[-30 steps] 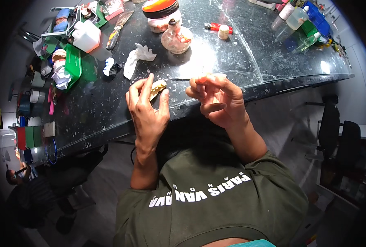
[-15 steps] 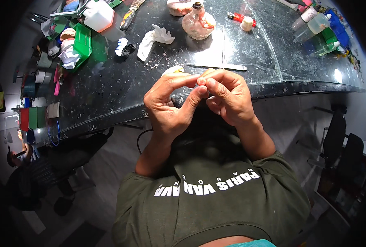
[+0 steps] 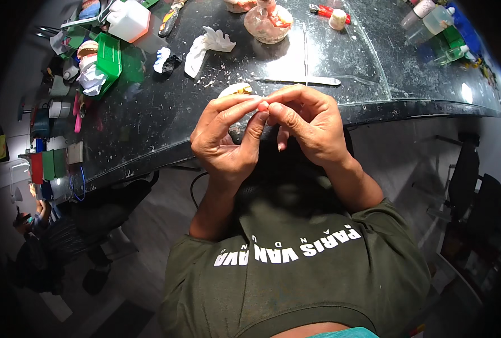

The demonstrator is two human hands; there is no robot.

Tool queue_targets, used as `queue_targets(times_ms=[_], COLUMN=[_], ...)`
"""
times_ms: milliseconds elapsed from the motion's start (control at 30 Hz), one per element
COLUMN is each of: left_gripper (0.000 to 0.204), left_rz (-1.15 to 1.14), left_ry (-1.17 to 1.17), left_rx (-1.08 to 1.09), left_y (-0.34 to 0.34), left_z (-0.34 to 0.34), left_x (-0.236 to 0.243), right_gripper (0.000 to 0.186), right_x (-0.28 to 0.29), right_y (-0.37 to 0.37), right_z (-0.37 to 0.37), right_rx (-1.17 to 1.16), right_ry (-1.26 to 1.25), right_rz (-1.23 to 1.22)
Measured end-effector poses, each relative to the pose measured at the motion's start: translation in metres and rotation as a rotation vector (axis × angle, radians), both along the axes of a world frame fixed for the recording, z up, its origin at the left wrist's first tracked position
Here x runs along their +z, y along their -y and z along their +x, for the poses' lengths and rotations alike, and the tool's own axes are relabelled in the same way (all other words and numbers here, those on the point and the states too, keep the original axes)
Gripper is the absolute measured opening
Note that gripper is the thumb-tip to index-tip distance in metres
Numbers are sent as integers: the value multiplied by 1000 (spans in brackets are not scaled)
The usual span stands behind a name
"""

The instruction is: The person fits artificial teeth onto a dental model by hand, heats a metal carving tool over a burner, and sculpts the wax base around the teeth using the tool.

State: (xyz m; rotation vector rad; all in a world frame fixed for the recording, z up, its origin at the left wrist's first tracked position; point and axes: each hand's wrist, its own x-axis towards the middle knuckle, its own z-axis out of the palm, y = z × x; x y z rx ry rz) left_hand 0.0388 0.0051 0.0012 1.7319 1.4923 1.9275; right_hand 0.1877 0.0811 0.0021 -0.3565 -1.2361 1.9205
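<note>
Head view: pinching a small, rounded, waxy-looking pink-red lump point(image 3: 263, 106) between left hand point(image 3: 225, 138) and right hand point(image 3: 316, 128) — grip narrow, both closed on it. Holding near front edge of black, scuffed table point(image 3: 135, 127), by yellow-and-white dental model point(image 3: 235, 90). Best pressed lightly, turned evenly — probably soft.

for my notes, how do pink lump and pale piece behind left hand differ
The pink lump is pinched between the left hand and right hand; the piece lies on the bench. The lump looks smaller than the piece. The lump is reddish, the piece white and yellow.
</note>
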Motion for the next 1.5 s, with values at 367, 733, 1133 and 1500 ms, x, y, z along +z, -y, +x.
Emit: queue_targets(times_ms=[367, 733, 1133, 1500], left_gripper=[17, 17, 18, 20], left_rz=[-76, -91, -64, -125], left_ry=[178, 205, 114, 51], left_rx=[-24, -22, 34, 30], left_y=[3, 5, 7, 32], left_z=[0, 0, -2, 3], left_x=[-5, -3, -2, -5], right_gripper=[22, 22, 21, 21], right_x=[1, 1, 0, -3], right_y=[0, -1, 0, 4], right_z=[2, 3, 4, 4], right_rx=[59, 93, 134, 95], right_ry=[45, 64, 38, 78], right_rz=[-25, -16, -58, 97])
